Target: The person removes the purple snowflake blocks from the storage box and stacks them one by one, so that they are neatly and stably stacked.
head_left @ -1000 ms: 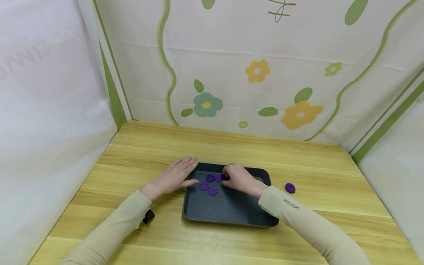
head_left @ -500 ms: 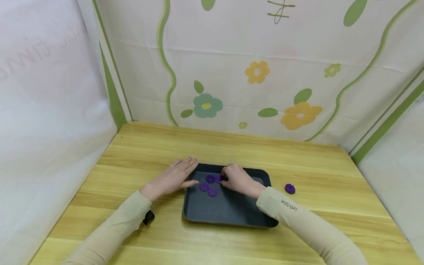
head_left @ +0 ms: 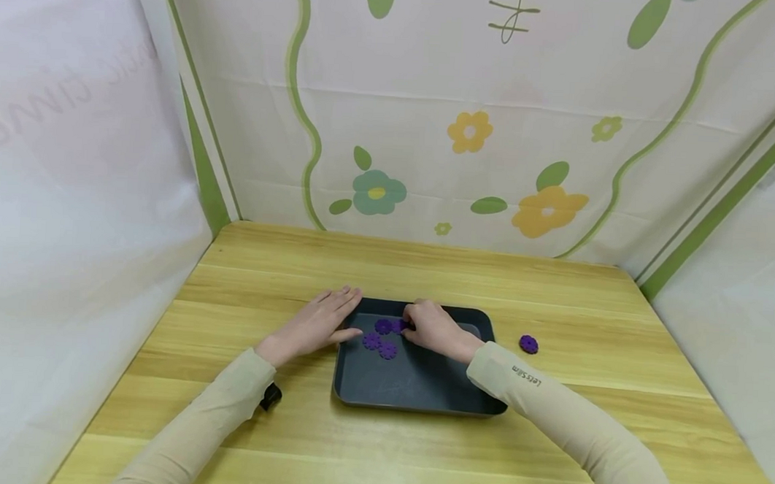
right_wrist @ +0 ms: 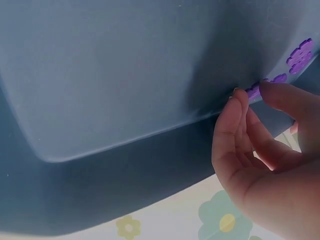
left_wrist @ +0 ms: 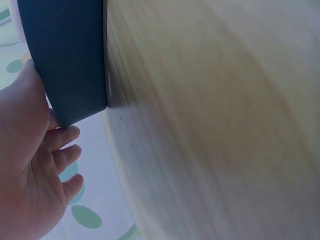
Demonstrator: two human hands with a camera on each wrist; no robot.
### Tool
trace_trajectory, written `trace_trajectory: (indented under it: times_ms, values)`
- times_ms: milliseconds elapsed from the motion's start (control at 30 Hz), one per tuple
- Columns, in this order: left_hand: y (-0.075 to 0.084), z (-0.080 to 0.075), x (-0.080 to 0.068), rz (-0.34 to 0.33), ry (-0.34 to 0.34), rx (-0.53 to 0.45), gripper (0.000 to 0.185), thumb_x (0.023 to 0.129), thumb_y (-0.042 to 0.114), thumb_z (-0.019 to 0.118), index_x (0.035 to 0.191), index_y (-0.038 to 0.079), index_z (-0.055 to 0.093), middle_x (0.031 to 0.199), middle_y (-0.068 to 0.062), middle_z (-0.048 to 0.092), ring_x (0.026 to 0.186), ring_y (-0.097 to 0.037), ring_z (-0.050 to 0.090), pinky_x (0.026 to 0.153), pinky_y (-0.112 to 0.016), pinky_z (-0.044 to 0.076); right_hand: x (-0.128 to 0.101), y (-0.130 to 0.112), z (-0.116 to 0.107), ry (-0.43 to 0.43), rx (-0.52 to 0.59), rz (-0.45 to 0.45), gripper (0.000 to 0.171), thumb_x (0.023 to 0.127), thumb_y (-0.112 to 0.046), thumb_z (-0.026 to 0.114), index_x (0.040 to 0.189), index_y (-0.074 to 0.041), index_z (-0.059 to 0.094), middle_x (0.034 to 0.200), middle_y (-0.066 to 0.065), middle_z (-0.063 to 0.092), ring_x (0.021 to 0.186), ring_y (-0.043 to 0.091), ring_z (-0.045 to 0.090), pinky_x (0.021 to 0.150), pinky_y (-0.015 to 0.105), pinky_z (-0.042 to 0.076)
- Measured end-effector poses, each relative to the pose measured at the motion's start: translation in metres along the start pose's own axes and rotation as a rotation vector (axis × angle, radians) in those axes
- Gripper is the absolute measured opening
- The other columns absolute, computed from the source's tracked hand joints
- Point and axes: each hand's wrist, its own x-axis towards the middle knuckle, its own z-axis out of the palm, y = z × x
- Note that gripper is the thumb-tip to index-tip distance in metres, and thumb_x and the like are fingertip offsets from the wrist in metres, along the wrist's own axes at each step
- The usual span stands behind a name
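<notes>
- The left hand [head_left: 317,324] lies flat with straight fingers, a little left of the middle of the head picture. It rests on the tabletop [head_left: 416,455] and touches the left edge of the dark tray [head_left: 413,389].
- The left wrist picture shows those fingers [left_wrist: 65,137] right at a corner of the tray [left_wrist: 70,55].
- The right hand [head_left: 432,326] is inside the tray, near its far edge. Its fingertips pinch a purple flower piece [head_left: 399,324].
- In the right wrist picture the thumb and a finger [right_wrist: 240,100] squeeze that flower piece [right_wrist: 255,90] against the tray floor [right_wrist: 125,75].
- Three more purple flowers [head_left: 380,338] lie close together in the tray, just left of the right hand.
- One purple flower alone [head_left: 529,344] sits on the tabletop, right of the tray and apart from it.
- A small black thing [head_left: 270,396] shows under the left sleeve.
- Behind the tabletop hangs a white cloth with flowers [head_left: 472,129] on it.
</notes>
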Motion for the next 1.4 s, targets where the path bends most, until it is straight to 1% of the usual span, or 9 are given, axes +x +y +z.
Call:
trace_trajectory:
  times_ms: [167, 333, 667, 800, 967, 1200, 1400]
  values:
    - [0.000, 0.000, 0.000, 0.000, -0.002, -0.001, 0.074, 0.100, 0.049, 0.052, 0.154, 0.002, 0.034, 0.160, -0.016, 0.036, 0.150, -0.033, 0.033, 0.122, -0.054, 0.030, -0.001, 0.002, 0.001, 0.001, -0.003, -0.011, 0.014, 0.085, -0.012, 0.077, 0.094, -0.001, 0.074, 0.088, 0.012, 0.068, 0.072, 0.017, 0.062, 0.062, 0.029, 0.057]
    - [0.000, 0.000, 0.000, -0.006, -0.006, -0.015, 0.074, 0.100, 0.049, 0.052, 0.154, 0.002, 0.033, 0.160, -0.015, 0.035, 0.150, -0.033, 0.032, 0.122, -0.054, 0.029, -0.002, 0.002, 0.002, -0.013, 0.007, -0.004, 0.013, 0.086, -0.012, 0.076, 0.095, -0.002, 0.073, 0.090, 0.012, 0.067, 0.073, 0.016, 0.061, 0.063, 0.029, 0.057]
    - [0.001, -0.001, -0.001, -0.005, -0.005, -0.022, 0.074, 0.100, 0.049, 0.052, 0.154, 0.002, 0.034, 0.160, -0.016, 0.035, 0.150, -0.033, 0.032, 0.122, -0.054, 0.029, -0.001, 0.003, -0.001, -0.071, 0.071, 0.018, 0.015, 0.086, -0.007, 0.075, 0.097, 0.001, 0.071, 0.089, 0.013, 0.070, 0.065, 0.011, 0.056, 0.061, 0.027, 0.054]
    - [0.001, -0.001, -0.001, -0.005, -0.006, -0.016, 0.074, 0.100, 0.049, 0.052, 0.154, 0.002, 0.034, 0.160, -0.016, 0.035, 0.150, -0.033, 0.032, 0.122, -0.054, 0.029, -0.001, 0.004, -0.003, -0.087, 0.099, 0.021, 0.014, 0.084, -0.005, 0.075, 0.097, 0.002, 0.071, 0.088, 0.014, 0.072, 0.067, 0.012, 0.060, 0.062, 0.027, 0.056]
    - [0.000, 0.000, -0.001, 0.000, -0.008, -0.006, 0.074, 0.100, 0.049, 0.051, 0.154, 0.003, 0.033, 0.160, -0.015, 0.035, 0.150, -0.032, 0.033, 0.122, -0.053, 0.029, -0.001, 0.005, -0.005, -0.106, 0.115, 0.040, 0.016, 0.084, -0.006, 0.075, 0.098, 0.002, 0.072, 0.092, 0.015, 0.074, 0.076, 0.017, 0.068, 0.067, 0.030, 0.059]
    - [-0.001, 0.001, 0.000, 0.001, -0.013, 0.001, 0.074, 0.100, 0.050, 0.051, 0.154, 0.002, 0.032, 0.160, -0.016, 0.035, 0.150, -0.032, 0.032, 0.122, -0.054, 0.030, -0.003, 0.006, -0.009, -0.120, 0.150, 0.034, 0.016, 0.085, -0.007, 0.075, 0.098, 0.002, 0.073, 0.091, 0.013, 0.074, 0.071, 0.012, 0.065, 0.064, 0.025, 0.058]
    - [-0.001, 0.001, 0.000, 0.001, -0.014, 0.004, 0.075, 0.100, 0.050, 0.051, 0.155, 0.003, 0.032, 0.160, -0.015, 0.034, 0.150, -0.032, 0.032, 0.122, -0.053, 0.029, -0.003, 0.006, -0.012, -0.131, 0.150, 0.031, 0.014, 0.084, -0.005, 0.076, 0.095, 0.003, 0.073, 0.089, 0.013, 0.074, 0.070, 0.011, 0.064, 0.064, 0.025, 0.058]
